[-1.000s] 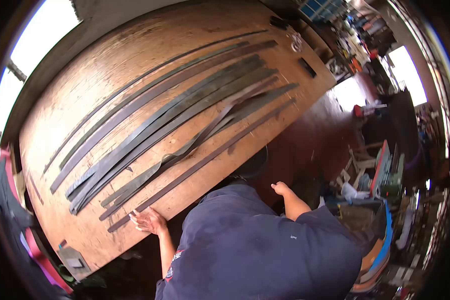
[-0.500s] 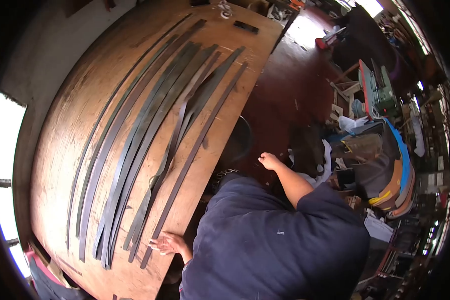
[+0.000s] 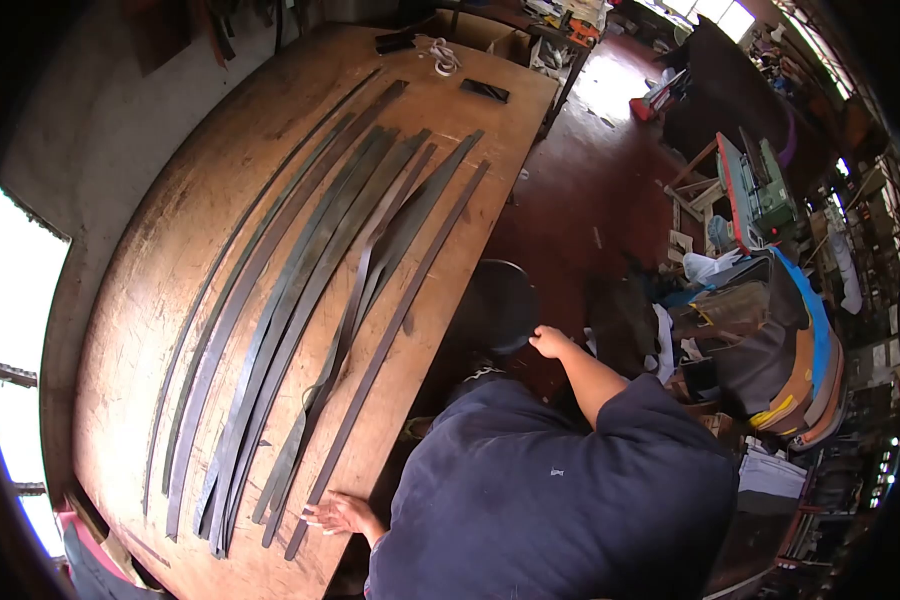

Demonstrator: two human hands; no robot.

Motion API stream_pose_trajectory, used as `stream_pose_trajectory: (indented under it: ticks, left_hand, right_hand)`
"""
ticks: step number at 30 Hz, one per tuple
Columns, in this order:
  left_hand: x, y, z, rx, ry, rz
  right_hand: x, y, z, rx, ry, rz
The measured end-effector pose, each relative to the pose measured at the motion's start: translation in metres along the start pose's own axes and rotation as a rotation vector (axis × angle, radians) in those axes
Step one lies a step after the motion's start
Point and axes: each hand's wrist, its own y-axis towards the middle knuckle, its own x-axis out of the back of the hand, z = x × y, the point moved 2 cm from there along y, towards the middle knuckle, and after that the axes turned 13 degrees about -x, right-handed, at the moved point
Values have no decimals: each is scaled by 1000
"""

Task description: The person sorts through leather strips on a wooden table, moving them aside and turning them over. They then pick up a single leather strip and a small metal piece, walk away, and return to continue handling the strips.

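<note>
My left hand [image 3: 342, 514] rests on the table's near edge, fingers spread, with the fingertips at the lower end of a dark brown strip [image 3: 402, 320]. To the left, several long dark strips [image 3: 288, 290], leather-like, lie roughly side by side and partly overlapping along the wooden table [image 3: 130, 420]. Off the table's right side, my right hand [image 3: 547, 341] is closed, its fingers right at the rim of a dark round flat-topped thing [image 3: 492, 300]. I cannot tell what those fingers hold.
A roll of pale tape [image 3: 445, 58] and a small black piece [image 3: 485, 91] lie at the table's far end. Rolled dark and tan sheets [image 3: 770, 330] stand at the right, below a green machine [image 3: 770, 190]. The floor [image 3: 590, 170] is dark red.
The view has tilted up slightly. The dark round thing shows more and sits closer to my right hand. My left hand stays at the same strip end.
</note>
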Motion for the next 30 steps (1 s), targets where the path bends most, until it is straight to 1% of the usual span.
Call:
stream_pose_trajectory:
  ticks: [2, 5, 9, 10, 11, 13, 15, 16, 17, 18, 19, 21, 23, 24, 25, 26, 27, 28, 30]
  left_hand:
    - [-5, 1, 1, 1, -5, -24]
    - [-19, 3, 11, -7, -18, -75]
    - [-17, -8, -9, -68, -23, -108]
    - [-4, -19, -30, -116, -104, -168]
    - [10, -30, -53, -191, -123, -160]
    - [11, -48, -99, -317, -182, -217]
    - [23, -74, -160, -463, -239, -262]
    - [33, -89, -194, -510, -316, -203]
    - [43, -103, -228, -561, -391, -142]
    - [40, -113, -258, -657, -389, -132]
    - [44, -124, -289, -757, -383, -119]
    - [44, -142, -342, -974, -415, -114]
    - [36, -152, -384, -1150, -353, -79]
    - [36, -155, -400, -1159, -353, -81]
    - [35, -157, -416, -1181, -255, 13]
    - [34, -161, -428, -1199, -155, 107]
    - [35, -164, -435, -1210, -152, 107]
    - [34, -167, -437, -1186, -55, 105]
    - [34, -168, -438, -1159, 91, 114]
  right_hand:
    - [-6, 32, 0, 79, 88, -57]
    - [6, 38, 6, 98, 164, -56]
    - [-1, 66, -33, 111, 204, -37]
    - [-1, 72, -50, 112, 207, -31]
    - [-1, 78, -68, 95, 178, -12]
    - [1, 93, -107, 58, 106, -10]
    - [4, 120, -155, 57, 79, 26]
    - [0, 140, -187, 71, 73, -14]
    - [17, 138, -207, 7, 125, -23]
    - [23, 151, -234, -25, 170, -29]
    - [35, 154, -257, -121, 240, -66]
    - [62, 159, -302, -176, 325, -59]
    - [72, 164, -351, -199, 391, -131]
    - [77, 160, -371, -239, 438, -171]
    - [68, 164, -398, -219, 443, -250]
    - [53, 171, -428, -249, 559, -259]
    - [36, 175, -454, -280, 676, -269]
    - [22, 172, -475, -290, 683, -267]
    - [-12, 163, -514, -429, 633, -104]
